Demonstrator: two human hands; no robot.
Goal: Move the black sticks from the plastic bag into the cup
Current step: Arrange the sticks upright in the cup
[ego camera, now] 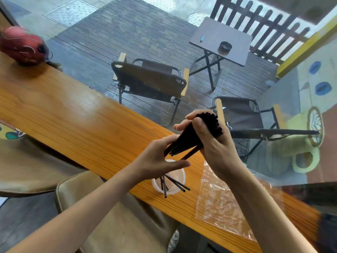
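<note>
Bag (218,201) beside cup (168,177); toy (21,45) apart.

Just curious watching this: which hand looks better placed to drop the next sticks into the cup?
Probably the left hand. It hovers right above the cup, fingers at the lower ends of the sticks. The right hand grips the bundle higher up.

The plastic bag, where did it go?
In the head view, the plastic bag lies flat on the wooden counter, right of the cup, under the right forearm.
</note>
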